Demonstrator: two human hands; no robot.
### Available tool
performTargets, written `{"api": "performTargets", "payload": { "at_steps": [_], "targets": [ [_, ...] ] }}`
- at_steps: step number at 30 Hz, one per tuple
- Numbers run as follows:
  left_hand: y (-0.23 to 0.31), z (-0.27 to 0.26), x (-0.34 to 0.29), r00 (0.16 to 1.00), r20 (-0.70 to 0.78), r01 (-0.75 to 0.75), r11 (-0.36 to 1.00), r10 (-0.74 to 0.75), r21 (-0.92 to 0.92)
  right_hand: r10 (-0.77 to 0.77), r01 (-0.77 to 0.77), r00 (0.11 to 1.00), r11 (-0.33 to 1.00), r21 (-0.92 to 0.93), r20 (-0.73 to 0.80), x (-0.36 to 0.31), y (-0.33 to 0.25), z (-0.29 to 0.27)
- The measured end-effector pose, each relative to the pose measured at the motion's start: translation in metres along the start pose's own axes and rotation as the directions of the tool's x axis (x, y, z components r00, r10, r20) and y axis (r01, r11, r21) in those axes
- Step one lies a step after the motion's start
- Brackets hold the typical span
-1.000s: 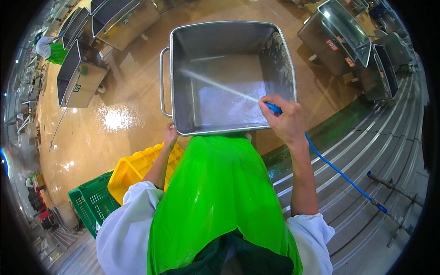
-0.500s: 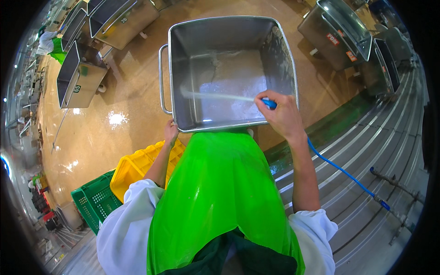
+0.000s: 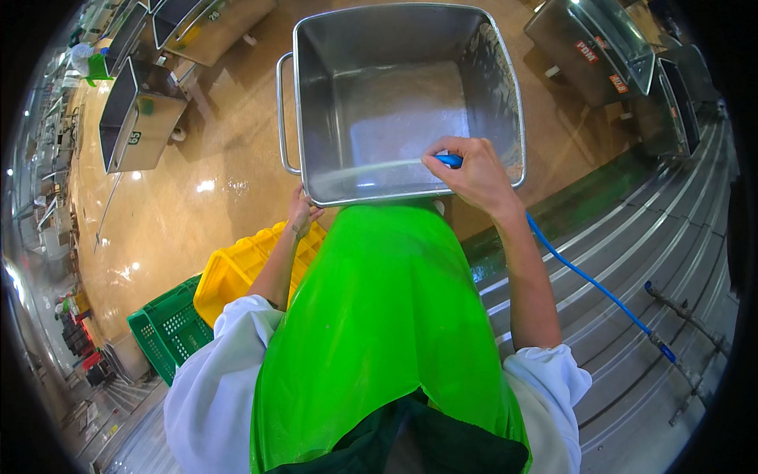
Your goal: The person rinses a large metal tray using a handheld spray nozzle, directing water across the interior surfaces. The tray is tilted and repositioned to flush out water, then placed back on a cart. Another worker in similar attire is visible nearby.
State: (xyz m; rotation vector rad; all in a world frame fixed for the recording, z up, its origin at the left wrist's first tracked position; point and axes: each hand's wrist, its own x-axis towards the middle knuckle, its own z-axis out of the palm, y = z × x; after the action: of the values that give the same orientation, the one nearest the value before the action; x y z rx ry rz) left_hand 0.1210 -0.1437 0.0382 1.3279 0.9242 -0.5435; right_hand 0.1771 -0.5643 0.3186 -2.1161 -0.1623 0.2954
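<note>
A deep stainless-steel bin point(image 3: 410, 197) with a side handle stands in front of me, its inside wet and its right wall smeared with residue. My right hand point(image 3: 478, 178) is closed round the end of a blue hose point(image 3: 583, 272), over the near right part of the bin. From the hose end a stream of water point(image 3: 371, 170) shoots leftward along the bin's near side. At the near left corner my left hand point(image 3: 302, 213) grips the bin's rim; some of its fingers are hidden beneath the edge. A bright green apron point(image 3: 387, 316) covers my front, close to the bin.
Left of me sit a yellow crate point(image 3: 229, 272) and a green perforated crate point(image 3: 167, 324). More steel bins stand at the far left point(image 3: 142, 118) and far right point(image 3: 588, 55). Pipework point(image 3: 687, 316) joins the hose at the right. Another person point(image 3: 83, 59) is at the far left.
My right hand has moved slightly left and nearer the bin's near wall, and the water stream now strikes nearer to me. My left hand stays at the corner. The view has shifted slightly.
</note>
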Motion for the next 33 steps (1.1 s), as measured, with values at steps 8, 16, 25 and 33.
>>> {"api": "performTargets", "payload": {
  "at_steps": [8, 16, 25, 33],
  "targets": [
    [-0.004, -0.002, 0.005, 1.000, -0.020, 0.025, 0.999, -0.024, 0.036, -0.051, 0.054, 0.997, 0.997, 0.052, -0.049, -0.006, -0.002, 0.010],
    [0.000, -0.011, 0.032, 0.990, -0.058, -0.086, 0.870, 0.130, 0.485, -0.022, 0.029, 0.995, 0.998, 0.064, -0.099, -0.018, 0.000, 0.012],
    [0.003, -0.004, 0.093, 0.915, 0.080, -0.257, 0.420, 0.395, 0.870, -0.172, 0.047, 0.809, 0.972, -0.231, -0.562, -0.048, 0.006, 0.002],
    [-0.041, 0.019, 0.071, 0.858, 0.194, -0.286, 0.128, 0.475, 0.950, -0.150, -0.188, 0.471, 0.946, -0.265, -0.869, -0.139, 0.047, -0.038]
  ]
}}
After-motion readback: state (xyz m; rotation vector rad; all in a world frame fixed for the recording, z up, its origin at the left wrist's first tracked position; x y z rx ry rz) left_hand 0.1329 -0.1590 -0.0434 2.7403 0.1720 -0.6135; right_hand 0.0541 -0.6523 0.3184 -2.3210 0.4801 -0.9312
